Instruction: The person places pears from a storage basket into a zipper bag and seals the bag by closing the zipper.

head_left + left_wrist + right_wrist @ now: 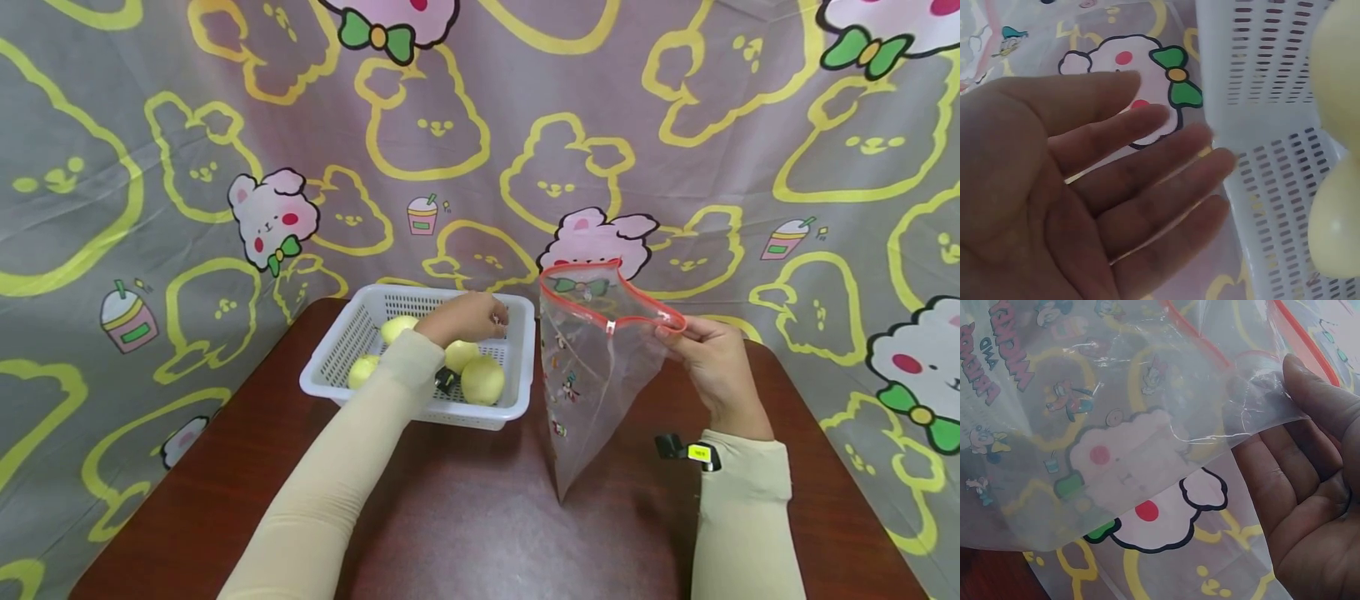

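Note:
A clear bag (585, 375) with a red zip rim and cartoon prints hangs with its mouth spread. My right hand (708, 358) pinches the rim's right corner between thumb and fingers; in the right wrist view the hand (1316, 462) holds the bag (1116, 425) at its edge. My left hand (472, 318) is over the white basket (322, 379), above the pale yellow-green round fruits (482, 381). In the left wrist view the left hand (1116, 181) has its fingers extended with nothing in them, beside the basket wall (1213, 75) and two fruits (1338, 219).
The dark red-brown tabletop (465, 517) lies under the basket and the bag's lower tip. Behind it hangs a patterned curtain (480, 150). A small black device (686, 450) with a yellow label is strapped on the right wrist.

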Demonstrator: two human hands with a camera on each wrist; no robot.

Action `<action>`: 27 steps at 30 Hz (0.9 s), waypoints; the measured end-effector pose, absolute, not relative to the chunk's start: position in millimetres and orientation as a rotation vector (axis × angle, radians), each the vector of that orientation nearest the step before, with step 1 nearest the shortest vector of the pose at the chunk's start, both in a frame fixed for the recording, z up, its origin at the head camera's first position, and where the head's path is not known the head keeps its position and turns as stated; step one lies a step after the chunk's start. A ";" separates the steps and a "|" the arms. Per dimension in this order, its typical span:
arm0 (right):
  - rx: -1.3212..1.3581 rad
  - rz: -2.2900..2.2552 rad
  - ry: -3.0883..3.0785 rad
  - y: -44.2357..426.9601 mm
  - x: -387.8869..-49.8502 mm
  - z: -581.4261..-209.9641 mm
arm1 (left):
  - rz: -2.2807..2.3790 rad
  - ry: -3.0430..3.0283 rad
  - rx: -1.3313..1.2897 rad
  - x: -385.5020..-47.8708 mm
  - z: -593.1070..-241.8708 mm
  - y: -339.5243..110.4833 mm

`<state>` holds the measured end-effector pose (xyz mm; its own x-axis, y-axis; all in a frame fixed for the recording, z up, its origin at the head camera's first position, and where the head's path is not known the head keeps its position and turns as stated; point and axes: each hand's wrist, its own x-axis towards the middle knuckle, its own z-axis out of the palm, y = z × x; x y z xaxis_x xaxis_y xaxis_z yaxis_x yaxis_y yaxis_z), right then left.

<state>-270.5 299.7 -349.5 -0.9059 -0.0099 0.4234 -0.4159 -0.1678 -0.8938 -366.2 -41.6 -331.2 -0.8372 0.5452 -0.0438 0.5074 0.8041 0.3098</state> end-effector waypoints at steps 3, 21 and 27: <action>0.476 2.160 -1.834 299.9 -270.3 -348.9 | 0.391 2.808 0.781 -367.0 -333.8 -43.5; 0.498 2.152 -1.842 298.7 -268.4 -347.6 | 0.362 2.662 0.597 -363.7 -346.1 -35.7; 0.491 2.109 -1.868 298.9 -268.4 -347.4 | 0.352 2.696 0.497 -361.1 -346.6 -32.1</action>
